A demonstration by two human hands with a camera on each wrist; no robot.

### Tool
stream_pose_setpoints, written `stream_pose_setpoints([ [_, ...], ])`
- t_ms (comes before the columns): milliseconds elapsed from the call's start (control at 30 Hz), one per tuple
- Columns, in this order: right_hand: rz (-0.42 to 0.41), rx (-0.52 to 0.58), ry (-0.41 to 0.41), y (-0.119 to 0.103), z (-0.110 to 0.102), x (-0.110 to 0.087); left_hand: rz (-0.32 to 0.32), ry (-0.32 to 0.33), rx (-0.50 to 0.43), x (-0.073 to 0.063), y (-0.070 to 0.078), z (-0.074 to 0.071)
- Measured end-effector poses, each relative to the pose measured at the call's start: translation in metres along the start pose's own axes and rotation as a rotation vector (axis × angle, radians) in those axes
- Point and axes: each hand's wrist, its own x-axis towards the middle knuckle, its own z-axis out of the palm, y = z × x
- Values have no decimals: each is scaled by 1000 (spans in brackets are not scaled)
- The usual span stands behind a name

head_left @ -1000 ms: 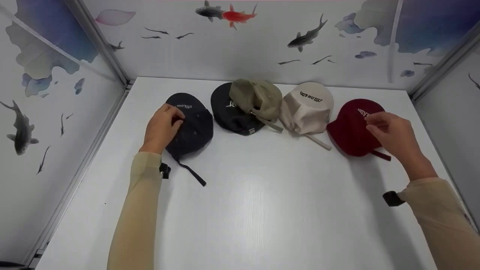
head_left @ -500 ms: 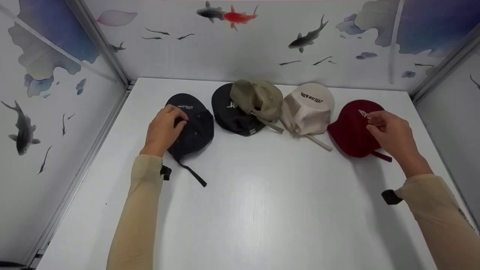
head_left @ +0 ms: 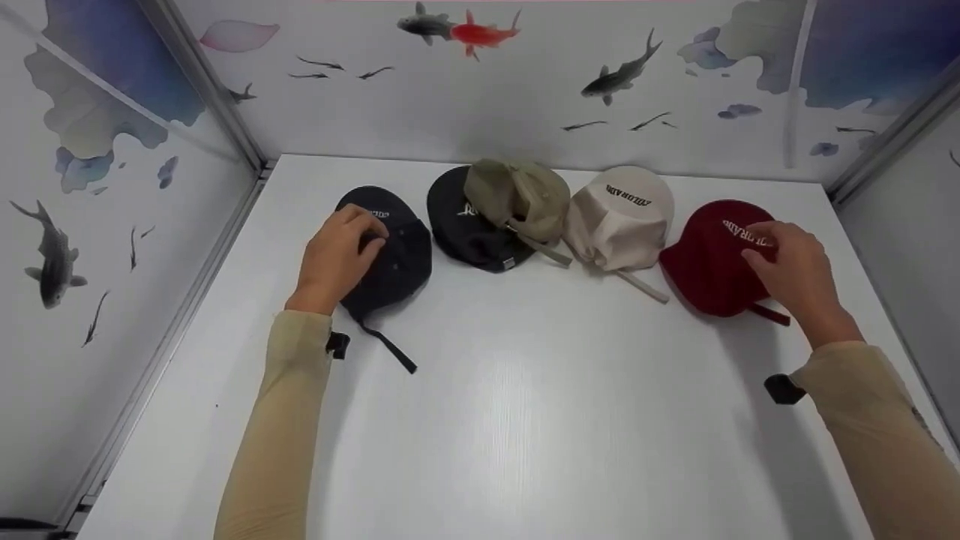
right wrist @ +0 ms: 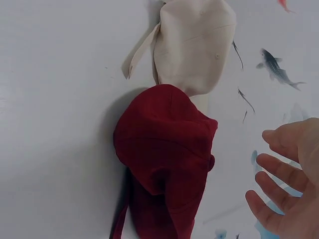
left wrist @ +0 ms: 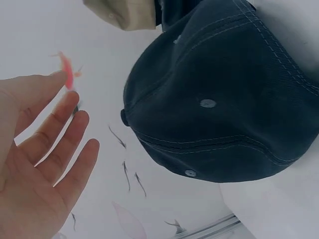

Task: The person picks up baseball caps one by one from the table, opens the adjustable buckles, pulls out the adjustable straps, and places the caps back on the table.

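My left hand [head_left: 337,259] is held above a navy cap [head_left: 405,259] at the left of the row, fingers loosely bent and nothing between them. In the left wrist view that hand [left wrist: 45,154] stands apart from the cap's navy crown [left wrist: 214,99]. Over at the right, my right hand [head_left: 801,274] hangs over a dark red cap [head_left: 712,262] with white lettering, partly covering it. The right wrist view shows a gap between the relaxed fingers [right wrist: 281,172] and the red cap [right wrist: 159,134].
Between these two caps lie a black cap [head_left: 465,232], an olive cap [head_left: 544,199] overlapping it, and a beige cap [head_left: 626,210]. All are on a white table [head_left: 510,420]. Walls printed with fish [head_left: 484,34] enclose its back and sides.
Both hands have drifted slightly to the right over their caps, and more of the red cap's lettering shows. The head view has shifted a little. The caps stay where they were.
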Motion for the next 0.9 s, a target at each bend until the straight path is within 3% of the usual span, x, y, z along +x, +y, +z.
stream_pose_setpoints([
  [267, 36, -15, -11, 10, 4, 4, 68, 29, 4, -1, 15, -5],
  [533, 44, -22, -35, 17, 10, 7, 125, 37, 3, -5, 25, 0],
  [900, 39, -58, -146, 24, 17, 1, 126, 5, 0, -8, 27, 5],
])
